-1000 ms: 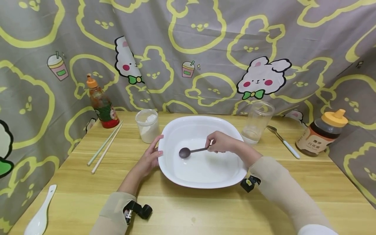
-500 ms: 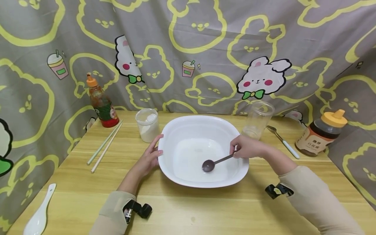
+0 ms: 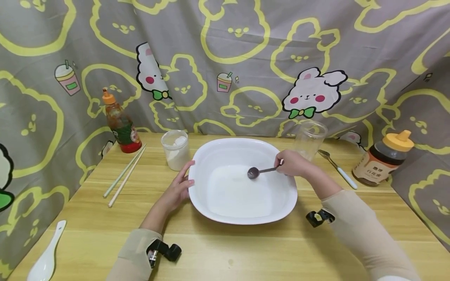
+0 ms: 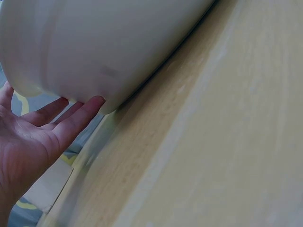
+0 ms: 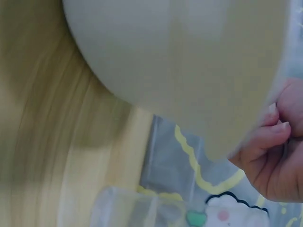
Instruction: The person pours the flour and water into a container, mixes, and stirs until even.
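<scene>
Stirring is the step, I judge; my right hand (image 3: pixel 293 164) pinches the spoon (image 3: pixel 258 171), its bowl low inside the dish (image 3: pixel 211 156) toward two o'clock; my left hand (image 3: pixel 177 187), fingers straight, steadies the rim at nine o'clock; next sweep wants a gentle, level wrist.

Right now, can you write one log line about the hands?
left hand: steadies bowl | right hand: holds spoon in bowl
</scene>
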A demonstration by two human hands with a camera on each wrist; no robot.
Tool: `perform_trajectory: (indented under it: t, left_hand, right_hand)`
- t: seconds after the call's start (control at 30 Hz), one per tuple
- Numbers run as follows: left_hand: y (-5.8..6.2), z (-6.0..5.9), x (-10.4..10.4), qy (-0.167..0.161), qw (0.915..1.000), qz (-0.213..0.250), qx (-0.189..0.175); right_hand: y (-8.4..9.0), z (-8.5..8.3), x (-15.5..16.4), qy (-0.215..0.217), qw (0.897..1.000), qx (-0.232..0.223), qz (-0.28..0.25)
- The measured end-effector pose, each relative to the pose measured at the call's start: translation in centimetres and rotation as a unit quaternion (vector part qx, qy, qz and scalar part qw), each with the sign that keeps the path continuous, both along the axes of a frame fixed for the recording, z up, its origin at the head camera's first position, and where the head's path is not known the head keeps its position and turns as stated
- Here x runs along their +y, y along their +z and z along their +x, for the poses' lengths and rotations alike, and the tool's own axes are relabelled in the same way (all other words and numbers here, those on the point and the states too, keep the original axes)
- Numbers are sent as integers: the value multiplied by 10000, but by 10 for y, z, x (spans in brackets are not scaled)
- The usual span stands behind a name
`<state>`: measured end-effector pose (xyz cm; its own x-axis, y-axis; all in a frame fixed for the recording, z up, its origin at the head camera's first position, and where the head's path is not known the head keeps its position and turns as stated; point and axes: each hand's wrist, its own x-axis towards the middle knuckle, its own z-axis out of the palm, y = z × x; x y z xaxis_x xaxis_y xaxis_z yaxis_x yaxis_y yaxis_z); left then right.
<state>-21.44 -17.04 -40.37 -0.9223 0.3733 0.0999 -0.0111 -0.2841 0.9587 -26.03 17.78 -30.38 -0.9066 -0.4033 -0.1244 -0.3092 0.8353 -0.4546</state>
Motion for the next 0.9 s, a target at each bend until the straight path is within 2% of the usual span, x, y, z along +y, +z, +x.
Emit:
perform_trajectory:
  t: [0.13,0.27,0.47,0.63,0.77,0.9]
  left_hand:
    - [1,1,0,-2,10000,-29,-40]
    - [1,0,0,-6,10000,-20,-28]
    - [0,0,0,86,9999,-22,-61]
    - [0,0,-1,109,9999,46,7]
    - [-1,-1,0,29,10000,77,30]
    - [-2,-2,0,21,10000,76,21]
  right_hand:
    - [-10,-10,-16,-245,9975,-412,-521]
    - [-25,-20,-34,-407,9879,-884,-1207]
    - [-39,-20,-63,-275,9768,-1171,-1773]
    - [-39,-6,-71,118,9722,-1532,-1768]
    - [-31,7,-66,674,9679,-1902,-1497]
    - [-23,16,-52,1209,9653,-2013,-1145]
